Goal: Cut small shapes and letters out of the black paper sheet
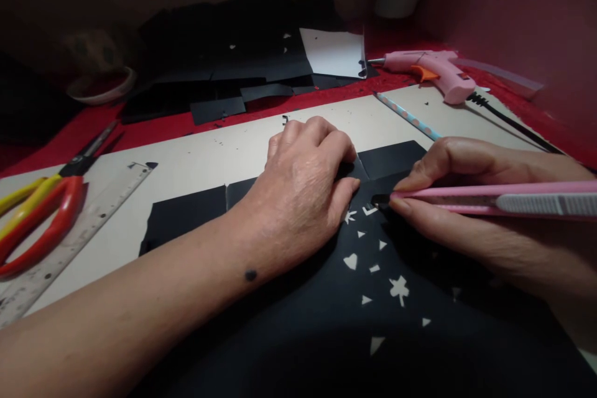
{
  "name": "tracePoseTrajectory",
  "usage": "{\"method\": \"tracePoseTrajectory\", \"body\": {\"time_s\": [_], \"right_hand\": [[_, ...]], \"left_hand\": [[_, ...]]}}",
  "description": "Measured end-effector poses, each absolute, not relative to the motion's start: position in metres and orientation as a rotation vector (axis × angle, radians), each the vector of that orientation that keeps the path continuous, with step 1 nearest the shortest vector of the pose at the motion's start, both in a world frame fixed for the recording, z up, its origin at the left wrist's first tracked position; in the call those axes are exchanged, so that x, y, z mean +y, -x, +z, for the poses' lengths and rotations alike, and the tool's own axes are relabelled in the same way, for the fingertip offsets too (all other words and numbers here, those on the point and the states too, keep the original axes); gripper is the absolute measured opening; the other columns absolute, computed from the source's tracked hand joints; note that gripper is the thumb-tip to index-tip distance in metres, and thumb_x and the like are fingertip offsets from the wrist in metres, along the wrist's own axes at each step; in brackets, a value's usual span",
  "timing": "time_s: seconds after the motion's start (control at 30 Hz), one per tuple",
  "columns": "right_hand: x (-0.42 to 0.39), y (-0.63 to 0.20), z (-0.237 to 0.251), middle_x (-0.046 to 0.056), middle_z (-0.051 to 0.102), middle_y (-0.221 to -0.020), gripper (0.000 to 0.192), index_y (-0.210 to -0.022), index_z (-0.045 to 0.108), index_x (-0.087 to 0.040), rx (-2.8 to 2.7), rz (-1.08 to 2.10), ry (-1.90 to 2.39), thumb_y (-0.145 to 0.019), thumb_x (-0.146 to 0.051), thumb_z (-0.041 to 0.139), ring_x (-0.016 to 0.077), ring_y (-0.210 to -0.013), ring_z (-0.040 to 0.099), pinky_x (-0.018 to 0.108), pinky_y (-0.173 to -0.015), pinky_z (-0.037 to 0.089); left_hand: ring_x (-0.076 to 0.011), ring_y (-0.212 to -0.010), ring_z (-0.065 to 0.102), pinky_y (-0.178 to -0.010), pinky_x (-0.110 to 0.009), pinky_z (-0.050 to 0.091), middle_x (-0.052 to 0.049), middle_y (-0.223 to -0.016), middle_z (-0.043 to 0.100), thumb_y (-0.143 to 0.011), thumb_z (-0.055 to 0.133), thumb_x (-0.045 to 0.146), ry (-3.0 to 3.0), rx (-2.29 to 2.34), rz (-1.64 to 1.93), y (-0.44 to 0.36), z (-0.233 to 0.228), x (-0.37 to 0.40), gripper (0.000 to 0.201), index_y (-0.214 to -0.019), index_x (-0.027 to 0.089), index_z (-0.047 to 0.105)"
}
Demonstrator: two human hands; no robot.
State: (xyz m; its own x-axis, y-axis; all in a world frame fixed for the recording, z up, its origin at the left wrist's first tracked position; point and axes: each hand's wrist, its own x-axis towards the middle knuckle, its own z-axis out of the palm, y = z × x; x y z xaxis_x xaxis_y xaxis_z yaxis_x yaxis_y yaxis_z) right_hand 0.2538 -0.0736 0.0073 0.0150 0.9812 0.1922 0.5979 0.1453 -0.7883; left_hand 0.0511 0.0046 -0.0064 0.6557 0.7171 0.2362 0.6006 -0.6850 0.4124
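My right hand (448, 193) pinches a pink utility knife (457, 196) with a pale grey grip. Its dark tip meets a sheet of black card (298, 317) at a small L-shaped cut. My left hand (308, 174) rests on the upper part of the card, fingers bent and thumb apart from the index finger, just left of the blade. White shapes show through the card: a heart (351, 262), a star-like cutout (399, 288) and several small triangles. Flaps with slits between them run along the far edge.
Scissors (65, 199) with red and yellow handles lie on a clear ruler (88, 230) at left. Beyond the white board (242, 137) are black card pieces (224, 50). At right lie a dotted pencil (405, 115) and a pink glue gun (433, 71) with its cord.
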Motion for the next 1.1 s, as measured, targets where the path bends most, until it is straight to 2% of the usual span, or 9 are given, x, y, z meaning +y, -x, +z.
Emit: {"method": "tracePoseTrajectory", "body": {"time_s": [0.23,0.43,0.5,0.6,0.67,0.77,0.87,1.0,1.1], "right_hand": [[-0.077,-0.256,0.006,-0.006,0.07,-0.06,0.011,-0.074,0.075,-0.029,-1.68,0.632,1.511,-0.084,-0.03,0.079,0.0081,-0.044,0.055,0.016,-0.033,0.035],[-0.075,-0.255,0.004,-0.005,0.069,-0.061,0.012,-0.074,0.074,-0.029,-1.678,0.65,1.47,-0.085,-0.03,0.08,0.0054,-0.038,0.049,0.014,-0.026,0.026],[-0.074,-0.255,0.004,-0.006,0.067,-0.059,0.011,-0.075,0.074,-0.028,-1.66,0.701,1.468,-0.085,-0.03,0.079,0.004,-0.033,0.045,0.015,-0.024,0.023],[-0.072,-0.257,0.006,-0.006,0.066,-0.056,0.012,-0.075,0.073,-0.029,-1.643,0.785,1.452,-0.085,-0.031,0.079,0.007,-0.035,0.051,0.016,-0.025,0.03],[-0.072,-0.257,0.008,-0.005,0.065,-0.053,0.014,-0.075,0.072,-0.029,-1.621,0.846,1.463,-0.083,-0.035,0.082,0.0094,-0.038,0.054,0.016,-0.027,0.034],[-0.074,-0.256,0.013,-0.004,0.066,-0.056,0.016,-0.076,0.072,-0.031,-1.576,0.909,1.538,-0.082,-0.037,0.084,0.009,-0.038,0.05,0.017,-0.028,0.033],[-0.076,-0.254,0.017,-0.002,0.069,-0.061,0.016,-0.076,0.072,-0.03,-1.579,0.89,1.57,-0.084,-0.037,0.083,0.0088,-0.041,0.05,0.018,-0.031,0.032],[-0.074,-0.251,0.015,-0.004,0.066,-0.062,0.015,-0.076,0.071,-0.028,-1.64,0.838,1.51,-0.084,-0.034,0.082,0.0081,-0.045,0.052,0.018,-0.034,0.031],[-0.071,-0.248,0.011,-0.006,0.063,-0.058,0.016,-0.075,0.069,-0.028,-1.615,0.847,1.52,-0.081,-0.033,0.082,0.0076,-0.041,0.048,0.02,-0.031,0.027]], "left_hand": [[-0.0306,-0.12,0.058,-0.109,-0.05,0.047,-0.012,-0.124,0.067,-0.095,0.066,0.021,-2.594,1.063,0.518,-0.053,-0.005,0.003,0.018,-0.111,0.015,0.07],[-0.0317,-0.128,0.054,-0.114,-0.051,0.045,-0.012,-0.138,0.063,-0.094,0.075,0.032,-2.564,0.986,0.416,-0.052,-0.002,0.006,0.035,-0.125,0.017,0.07],[-0.0327,-0.129,0.054,-0.114,-0.053,0.047,-0.011,-0.141,0.063,-0.098,0.071,0.032,-2.604,0.95,0.365,-0.05,-0.003,0.007,0.034,-0.13,0.02,0.07],[-0.0337,-0.127,0.057,-0.109,-0.054,0.051,-0.012,-0.141,0.064,-0.106,0.056,0.03,-2.751,0.846,0.288,-0.047,0.0,0.007,0.031,-0.131,0.021,0.07],[-0.0349,-0.126,0.058,-0.108,-0.057,0.051,-0.013,-0.143,0.063,-0.109,0.049,0.031,-2.882,0.771,0.163,-0.049,0.011,0.005,0.036,-0.137,0.02,0.068],[-0.0408,-0.121,0.06,-0.102,-0.061,0.053,-0.017,-0.138,0.065,-0.104,0.061,0.045,-2.887,0.918,-0.499,-0.057,0.033,-0.001,0.044,-0.138,0.018,0.068],[-0.0428,-0.128,0.057,-0.106,-0.06,0.051,-0.018,-0.14,0.063,-0.105,0.061,0.044,-2.874,0.953,-0.755,-0.065,0.046,-0.007,0.048,-0.144,0.018,0.064],[-0.0406,-0.136,0.052,-0.115,-0.054,0.047,-0.02,-0.147,0.056,-0.1,0.061,0.067,-2.922,0.898,-0.515,-0.062,0.035,-0.009,0.071,-0.143,0.011,0.06],[-0.0405,-0.142,0.049,-0.12,-0.053,0.043,-0.022,-0.148,0.054,-0.1,0.056,0.072,-2.927,0.875,-0.37,-0.057,0.024,-0.009,0.075,-0.14,0.008,0.059]]}}
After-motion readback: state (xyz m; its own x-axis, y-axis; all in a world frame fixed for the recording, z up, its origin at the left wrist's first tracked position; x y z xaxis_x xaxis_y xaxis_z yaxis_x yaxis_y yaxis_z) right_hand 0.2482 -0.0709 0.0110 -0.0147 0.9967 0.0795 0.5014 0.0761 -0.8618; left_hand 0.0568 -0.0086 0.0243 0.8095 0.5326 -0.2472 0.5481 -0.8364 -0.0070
